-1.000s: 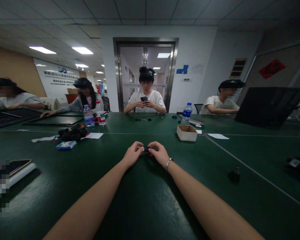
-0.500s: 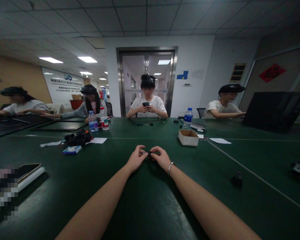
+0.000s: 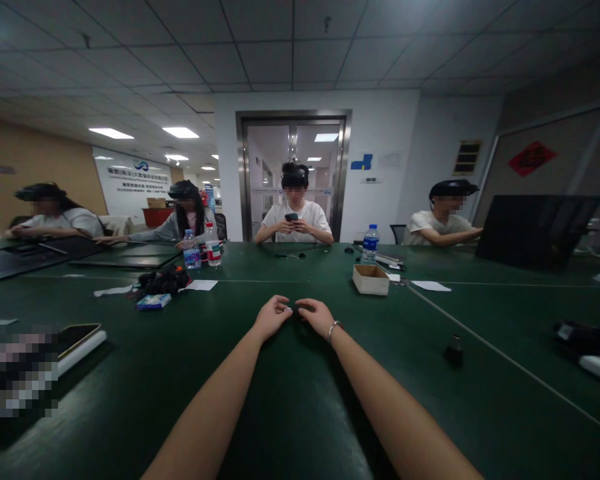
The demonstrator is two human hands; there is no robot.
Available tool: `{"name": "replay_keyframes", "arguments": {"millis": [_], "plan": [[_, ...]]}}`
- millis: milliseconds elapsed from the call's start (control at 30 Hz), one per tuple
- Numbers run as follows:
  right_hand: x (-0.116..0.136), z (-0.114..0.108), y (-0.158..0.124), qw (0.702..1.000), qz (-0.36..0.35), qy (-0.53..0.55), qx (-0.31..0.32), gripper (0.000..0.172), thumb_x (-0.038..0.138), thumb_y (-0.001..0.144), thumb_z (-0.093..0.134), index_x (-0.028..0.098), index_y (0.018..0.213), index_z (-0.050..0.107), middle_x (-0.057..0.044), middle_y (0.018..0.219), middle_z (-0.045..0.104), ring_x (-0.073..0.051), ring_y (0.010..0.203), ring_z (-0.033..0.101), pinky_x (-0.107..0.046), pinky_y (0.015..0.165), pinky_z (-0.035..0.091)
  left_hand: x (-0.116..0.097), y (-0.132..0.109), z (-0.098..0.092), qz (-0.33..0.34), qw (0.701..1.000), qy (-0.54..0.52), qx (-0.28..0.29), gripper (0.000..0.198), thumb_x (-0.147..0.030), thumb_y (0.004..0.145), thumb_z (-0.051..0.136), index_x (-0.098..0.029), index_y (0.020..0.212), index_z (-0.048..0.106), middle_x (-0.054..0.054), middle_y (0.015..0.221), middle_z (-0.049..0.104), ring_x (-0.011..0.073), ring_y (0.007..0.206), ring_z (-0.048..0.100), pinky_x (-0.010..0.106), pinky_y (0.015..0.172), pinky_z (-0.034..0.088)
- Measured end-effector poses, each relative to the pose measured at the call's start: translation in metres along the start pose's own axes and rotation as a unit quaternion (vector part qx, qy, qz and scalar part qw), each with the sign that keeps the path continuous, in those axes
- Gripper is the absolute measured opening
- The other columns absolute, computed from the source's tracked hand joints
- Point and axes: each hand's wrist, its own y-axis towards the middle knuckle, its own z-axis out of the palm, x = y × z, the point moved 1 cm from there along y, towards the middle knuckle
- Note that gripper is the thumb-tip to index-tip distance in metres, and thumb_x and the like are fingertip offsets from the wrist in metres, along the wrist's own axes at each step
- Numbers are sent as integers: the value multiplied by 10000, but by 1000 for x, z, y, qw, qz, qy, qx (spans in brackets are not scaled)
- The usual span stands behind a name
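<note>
Both my arms reach out over a dark green table (image 3: 280, 413). My left hand (image 3: 271, 317) and my right hand (image 3: 316, 315) meet at its middle, fingers curled and pinched together on a small dark object (image 3: 295, 311) held between them. The object is mostly hidden by my fingers, and only a pale tip shows at the left fingertips. A bracelet (image 3: 333, 328) sits on my right wrist.
A small open cardboard box (image 3: 371, 279) stands beyond my hands. A little black item (image 3: 453, 351) lies to the right, black gear and a blue packet (image 3: 153, 301) to the left, a phone (image 3: 77, 335) nearer left. Water bottles (image 3: 192, 249) and several seated people line the far edge.
The camera has tilted up, showing more ceiling. My hands stay joined on the small object, with fingers closing tighter round it so less of it shows.
</note>
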Motion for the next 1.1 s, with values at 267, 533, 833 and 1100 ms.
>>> {"name": "replay_keyframes", "arguments": {"millis": [267,533,833,1100], "plan": [[5,3,-9,987,-108,-118,-10,302,172,702,591,196,1001,632,-50,992,631,-158,871,597,-323,818,488,-1,-1,-6,-18,999,-46,0,272,-233,712,606,-140,965,572,56,847,601,132,748,559,266,718,441],[11,1,-11,974,-154,-165,-14,340,81,688,569,192,1005,620,-52,968,598,-155,854,577,-326,821,472,-8,-5,-7,-20,999,-45,12,268,-235,703,613,-143,953,581,69,904,601,130,756,556,250,679,439],[8,2,-10,970,-178,-163,-20,317,43,666,549,186,942,611,-38,926,561,-134,806,564,-295,765,481,-5,-3,-5,-15,999,-27,13,266,-320,689,607,-141,885,590,25,743,579,117,647,529,223,562,409],[7,2,-9,971,-170,-169,-26,330,47,661,546,194,949,611,-30,913,566,-138,819,559,-309,786,469,-13,-5,-6,-27,999,-21,21,272,-367,725,554,-138,866,597,30,750,581,122,655,537,230,575,414]]}}
